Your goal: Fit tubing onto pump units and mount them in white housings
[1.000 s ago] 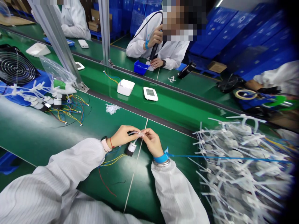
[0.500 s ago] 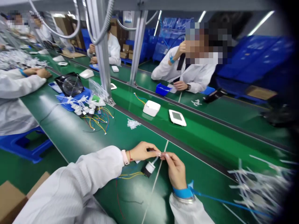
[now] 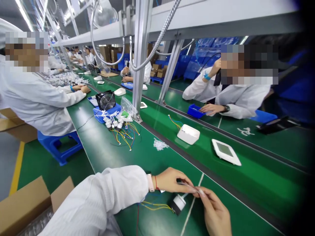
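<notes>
Nearest, the person's right hand pinches thumb against fingers, and its tips meet those of the left hand, also closed narrowly; between them they hold a thin, translucent plastic tube. The tube runs to a small white-and-black cylinder with coloured wires, on the green bench just below the left hand. The tube appears fitted to the cylinder, so this unit looks partly done, with work at the tube in hand and unfinished.

Fingers hide exactly what is pinched; the left sleeve covers part of the wires, and the bottom edge cuts off the right forearm.

Farther, left of centre, lies a loose heap of tiny translucent pieces, too small to make out singly. Beyond it on the left, a cluster of similar white-and-black cylinders lies apart; whether those are finished I cannot tell.
</notes>
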The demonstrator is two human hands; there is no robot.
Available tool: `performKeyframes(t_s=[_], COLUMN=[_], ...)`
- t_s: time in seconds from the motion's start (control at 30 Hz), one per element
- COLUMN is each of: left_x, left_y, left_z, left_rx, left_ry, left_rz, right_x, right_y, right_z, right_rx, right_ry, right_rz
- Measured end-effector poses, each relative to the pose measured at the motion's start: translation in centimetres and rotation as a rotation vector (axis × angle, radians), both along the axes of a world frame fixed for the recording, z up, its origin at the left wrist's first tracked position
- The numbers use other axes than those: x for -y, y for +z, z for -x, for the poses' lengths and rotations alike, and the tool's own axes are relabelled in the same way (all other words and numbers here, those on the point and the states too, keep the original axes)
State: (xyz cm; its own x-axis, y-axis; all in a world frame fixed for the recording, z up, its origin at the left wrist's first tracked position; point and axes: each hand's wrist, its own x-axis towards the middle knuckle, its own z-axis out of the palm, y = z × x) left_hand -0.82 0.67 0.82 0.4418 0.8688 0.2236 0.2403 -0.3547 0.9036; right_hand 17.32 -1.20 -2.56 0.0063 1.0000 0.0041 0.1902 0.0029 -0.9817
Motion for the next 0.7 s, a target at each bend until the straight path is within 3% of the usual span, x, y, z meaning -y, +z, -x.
performKeyframes(t_s=[0.17, 0.4, 0.7], left_x=[0.0, 0.1, 0.0], left_y=[-0.5, -0.9, -0.4], left_z=[0.1, 0.1, -0.1], left_rx=[0.025, 0.075, 0.056], left_ry=[-0.008, -0.013, 0.076], left_rz=[0.104, 0.107, -0.038], right_x=[-0.1, -0.2, -0.5], right_y=[-0.4, 0.2, 1.4], right_z=[-0.2, 0.0, 0.6], right_rx=[-0.024, -0.005, 0.068], right_ry=[-0.039, -0.05, -0.135], right_rz=[0.049, 0.081, 0.186])
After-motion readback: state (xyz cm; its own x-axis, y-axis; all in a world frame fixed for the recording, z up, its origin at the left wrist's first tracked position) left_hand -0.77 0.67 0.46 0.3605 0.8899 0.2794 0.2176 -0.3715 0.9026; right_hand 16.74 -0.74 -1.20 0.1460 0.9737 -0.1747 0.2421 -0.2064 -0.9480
